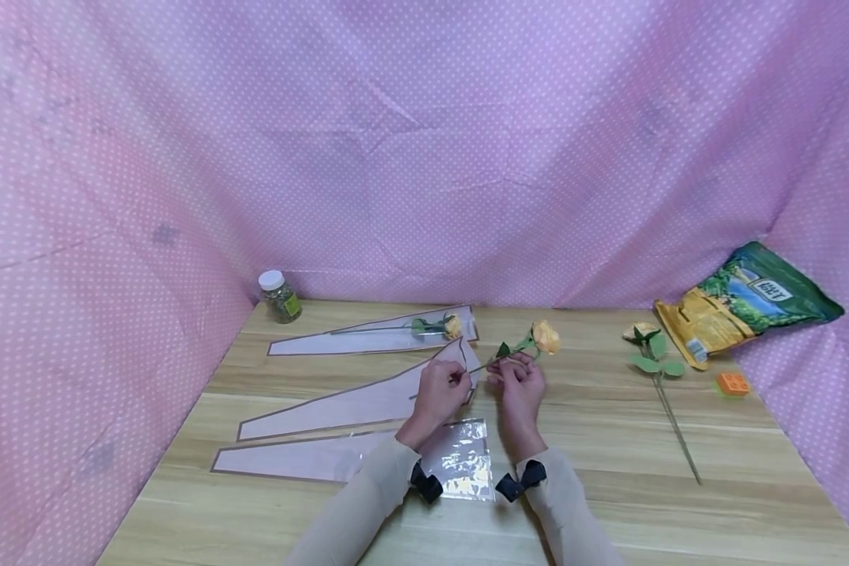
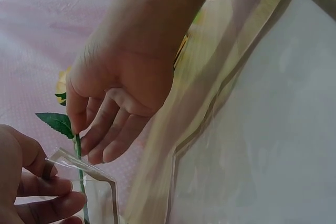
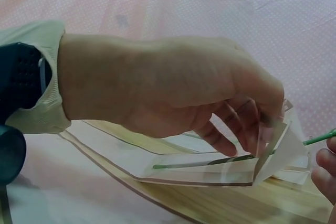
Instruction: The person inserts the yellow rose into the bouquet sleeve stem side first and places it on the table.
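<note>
My left hand pinches the open-end edge of the middle clear flower sleeve, which has a brown border. Part of that lifted sleeve mouth shows in the left wrist view. My right hand pinches the green stem of a yellow artificial rose just below its leaves. The bloom lies beyond the sleeve mouth, to the right. In the right wrist view the lower stem lies inside the sleeve, under my left hand. Fingers of my right hand show at the right edge.
A sleeve holding a rose lies at the back. Another sleeve lies in front, partly under my left forearm. A loose rose, an orange block and a green-yellow bag are at right. A white-lidded jar stands back left.
</note>
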`<state>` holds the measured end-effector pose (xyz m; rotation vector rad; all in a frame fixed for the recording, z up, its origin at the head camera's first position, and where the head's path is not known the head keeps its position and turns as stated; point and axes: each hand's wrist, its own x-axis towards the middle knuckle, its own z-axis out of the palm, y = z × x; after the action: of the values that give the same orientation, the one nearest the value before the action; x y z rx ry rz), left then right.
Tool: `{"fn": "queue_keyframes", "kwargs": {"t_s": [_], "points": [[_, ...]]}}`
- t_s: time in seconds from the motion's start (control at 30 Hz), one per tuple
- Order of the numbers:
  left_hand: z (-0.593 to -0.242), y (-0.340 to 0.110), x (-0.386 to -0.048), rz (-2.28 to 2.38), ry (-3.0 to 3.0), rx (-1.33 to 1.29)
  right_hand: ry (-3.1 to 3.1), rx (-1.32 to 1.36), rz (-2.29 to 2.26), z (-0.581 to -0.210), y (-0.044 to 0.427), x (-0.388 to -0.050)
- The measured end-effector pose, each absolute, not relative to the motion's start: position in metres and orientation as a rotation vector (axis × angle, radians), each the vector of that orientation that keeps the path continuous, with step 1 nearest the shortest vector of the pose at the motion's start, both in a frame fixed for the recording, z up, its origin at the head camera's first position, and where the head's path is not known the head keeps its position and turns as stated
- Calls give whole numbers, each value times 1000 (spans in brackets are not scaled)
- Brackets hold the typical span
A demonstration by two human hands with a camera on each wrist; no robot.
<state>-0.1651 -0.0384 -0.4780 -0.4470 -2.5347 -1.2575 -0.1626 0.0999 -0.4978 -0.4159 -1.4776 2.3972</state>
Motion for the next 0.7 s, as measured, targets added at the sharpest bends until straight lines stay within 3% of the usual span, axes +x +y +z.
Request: {"fn": "queue_keyframes", "kwargs": {"t_s": [0.7], "points": [[-471,-34,-166,-1186,-2533,-455,-1518,-404,2415,-507,88,-164]]}}
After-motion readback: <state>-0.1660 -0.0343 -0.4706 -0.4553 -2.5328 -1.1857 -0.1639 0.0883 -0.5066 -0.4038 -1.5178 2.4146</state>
